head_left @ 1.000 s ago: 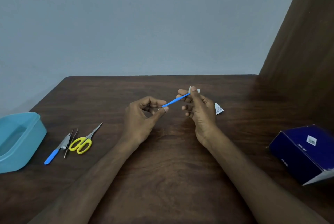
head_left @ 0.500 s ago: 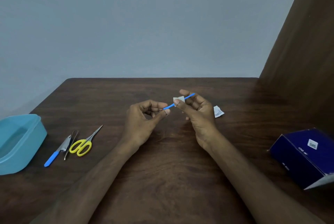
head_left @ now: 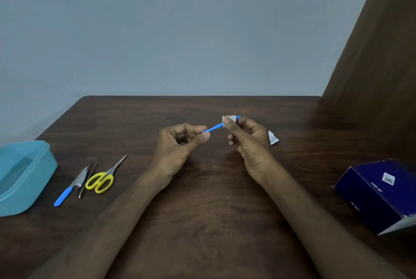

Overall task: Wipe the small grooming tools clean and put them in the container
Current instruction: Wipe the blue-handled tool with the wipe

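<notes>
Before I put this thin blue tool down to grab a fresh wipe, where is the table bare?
Bare wood lies between the yellow-handled scissors and the dark blue cardboard box, under and ahead of both hands, and along the far edge of the brown wooden table. Crowded: the left side, where the scissors, tweezers and blue-handled tool lie beside the translucent blue plastic container.

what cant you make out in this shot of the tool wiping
Head view only:
- Near end of the thin blue plastic tool: hidden in the left hand.
- Small white wipe: mostly behind the right hand thumb.
- Translucent blue plastic container: cut off by the left edge.
- Dark blue cardboard box print: too small.
</notes>
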Demonstrator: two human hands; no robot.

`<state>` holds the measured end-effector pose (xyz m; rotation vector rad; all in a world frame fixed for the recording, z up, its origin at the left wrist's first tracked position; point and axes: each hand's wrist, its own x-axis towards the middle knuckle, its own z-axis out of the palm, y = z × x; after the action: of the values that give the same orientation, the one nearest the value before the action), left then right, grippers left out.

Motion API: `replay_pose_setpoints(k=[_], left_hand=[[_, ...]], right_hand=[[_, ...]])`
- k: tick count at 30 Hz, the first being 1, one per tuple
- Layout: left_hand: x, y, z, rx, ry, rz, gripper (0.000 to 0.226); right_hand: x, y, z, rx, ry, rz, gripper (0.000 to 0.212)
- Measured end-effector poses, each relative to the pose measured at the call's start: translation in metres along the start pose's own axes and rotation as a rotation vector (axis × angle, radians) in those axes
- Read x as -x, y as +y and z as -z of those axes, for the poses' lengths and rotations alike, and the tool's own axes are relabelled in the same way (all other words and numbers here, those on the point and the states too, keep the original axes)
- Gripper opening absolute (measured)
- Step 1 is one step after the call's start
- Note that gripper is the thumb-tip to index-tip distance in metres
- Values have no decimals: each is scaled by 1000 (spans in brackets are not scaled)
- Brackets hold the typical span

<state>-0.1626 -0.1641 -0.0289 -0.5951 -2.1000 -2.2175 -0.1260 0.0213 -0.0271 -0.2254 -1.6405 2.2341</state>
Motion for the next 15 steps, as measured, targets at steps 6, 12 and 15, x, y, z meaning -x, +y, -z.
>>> replay_pose_setpoints(k=[6, 12, 15], left_hand=[[-1, 0, -2, -39, -6, -14, 16], [-1, -3, -2, -125, -32, -27, 20], [-2, -4, -1, -186, -7, -24, 16]], right_hand=[[5, 2, -6, 70, -13, 73, 11], [2, 1, -1, 52, 66, 114, 17], [3, 1, -2, 86, 53, 154, 21]])
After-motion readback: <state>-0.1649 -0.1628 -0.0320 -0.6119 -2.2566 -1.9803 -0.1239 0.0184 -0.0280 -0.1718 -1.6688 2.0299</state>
